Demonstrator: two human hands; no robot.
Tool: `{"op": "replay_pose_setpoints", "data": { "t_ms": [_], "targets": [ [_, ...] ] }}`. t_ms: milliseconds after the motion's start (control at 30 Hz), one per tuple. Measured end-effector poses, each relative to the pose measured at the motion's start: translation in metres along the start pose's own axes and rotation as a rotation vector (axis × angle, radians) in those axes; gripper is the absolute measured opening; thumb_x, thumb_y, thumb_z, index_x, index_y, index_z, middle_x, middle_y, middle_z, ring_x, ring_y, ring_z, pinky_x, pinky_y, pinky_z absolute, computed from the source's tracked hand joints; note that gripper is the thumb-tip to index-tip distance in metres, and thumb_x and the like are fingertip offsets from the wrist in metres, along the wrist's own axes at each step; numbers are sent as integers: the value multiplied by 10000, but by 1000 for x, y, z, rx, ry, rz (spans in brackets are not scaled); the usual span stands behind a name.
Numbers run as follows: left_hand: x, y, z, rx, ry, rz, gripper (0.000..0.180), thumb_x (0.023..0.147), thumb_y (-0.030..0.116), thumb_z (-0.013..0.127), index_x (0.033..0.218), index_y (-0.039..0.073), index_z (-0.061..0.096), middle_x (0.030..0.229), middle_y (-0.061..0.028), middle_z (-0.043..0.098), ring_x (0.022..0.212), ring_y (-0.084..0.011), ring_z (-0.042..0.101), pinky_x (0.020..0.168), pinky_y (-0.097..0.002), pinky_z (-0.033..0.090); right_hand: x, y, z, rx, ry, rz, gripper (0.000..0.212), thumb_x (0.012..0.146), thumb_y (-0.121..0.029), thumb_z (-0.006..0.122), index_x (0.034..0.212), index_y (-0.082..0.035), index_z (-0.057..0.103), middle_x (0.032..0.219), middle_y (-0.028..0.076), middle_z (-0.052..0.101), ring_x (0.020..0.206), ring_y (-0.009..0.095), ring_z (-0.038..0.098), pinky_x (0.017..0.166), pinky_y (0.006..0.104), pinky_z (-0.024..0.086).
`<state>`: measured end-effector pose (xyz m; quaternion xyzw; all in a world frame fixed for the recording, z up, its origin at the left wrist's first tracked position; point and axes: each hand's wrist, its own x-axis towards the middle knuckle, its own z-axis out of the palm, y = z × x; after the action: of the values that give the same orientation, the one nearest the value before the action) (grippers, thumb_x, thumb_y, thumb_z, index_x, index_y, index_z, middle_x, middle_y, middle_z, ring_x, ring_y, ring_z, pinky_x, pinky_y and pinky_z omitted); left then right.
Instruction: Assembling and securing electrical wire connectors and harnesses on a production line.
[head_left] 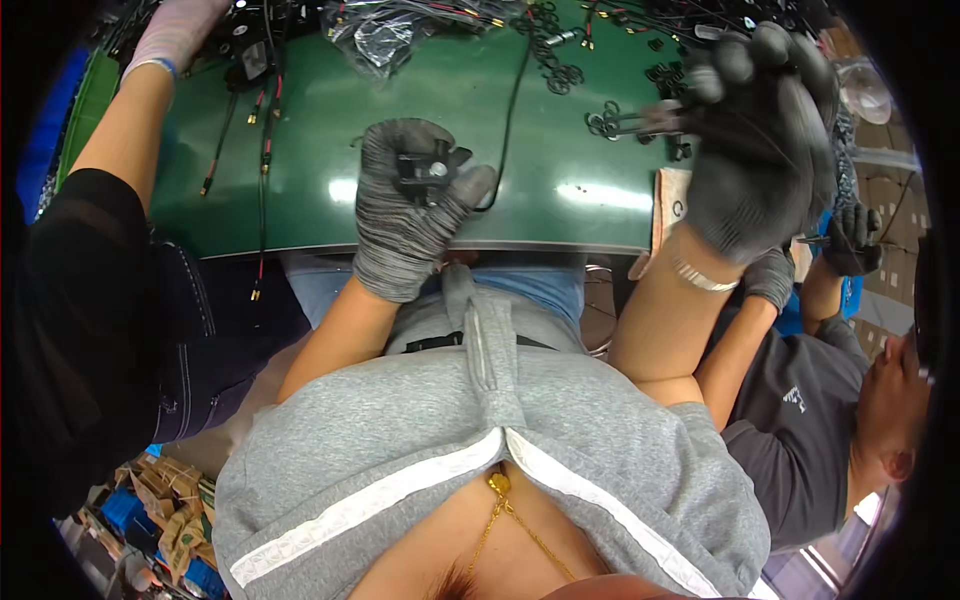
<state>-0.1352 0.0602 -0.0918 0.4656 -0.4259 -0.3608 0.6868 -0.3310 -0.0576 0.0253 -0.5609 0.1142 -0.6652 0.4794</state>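
Note:
My left hand (405, 205), in a grey knit glove, grips a small black component (428, 168) just above the near edge of the green table (330, 130). A thin black cable (512, 110) runs from that part toward the far side. My right hand (755, 140), in a dark grey glove, is raised over the table's right end and pinches a thin metal rod (640, 120) strung with black rubber rings (603, 121); it is motion-blurred.
Black rings (556, 68), red-and-black cables (265, 140) and a clear plastic bag (385, 40) lie on the far part of the table. A person's arm (130, 120) reaches in at left. Another person with dark gloves (850, 240) sits at right. Cardboard boxes sit at lower left.

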Motion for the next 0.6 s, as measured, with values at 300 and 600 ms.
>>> {"op": "replay_pose_setpoints", "data": {
  "t_ms": [300, 600],
  "targets": [
    [6, -17, -18, -89, -22, 97, 626, 631, 149, 896, 1048, 115, 431, 955, -45, 528, 864, -172, 582, 824, -323, 553, -16, 46, -92, -1801, -388, 773, 349, 797, -316, 746, 1065, -95, 705, 1073, 186, 626, 977, 263, 643, 875, 362, 503],
    [17, -16, -20, 198, -115, 208, 610, 605, 236, 920, 961, 140, 434, 987, -75, 576, 882, -159, 583, 767, -310, 524, -21, 30, 14, -1057, -578, 280, 242, 745, -185, 795, 967, -114, 729, 1002, 52, 559, 952, 181, 589, 800, 347, 507]
  ]
}}
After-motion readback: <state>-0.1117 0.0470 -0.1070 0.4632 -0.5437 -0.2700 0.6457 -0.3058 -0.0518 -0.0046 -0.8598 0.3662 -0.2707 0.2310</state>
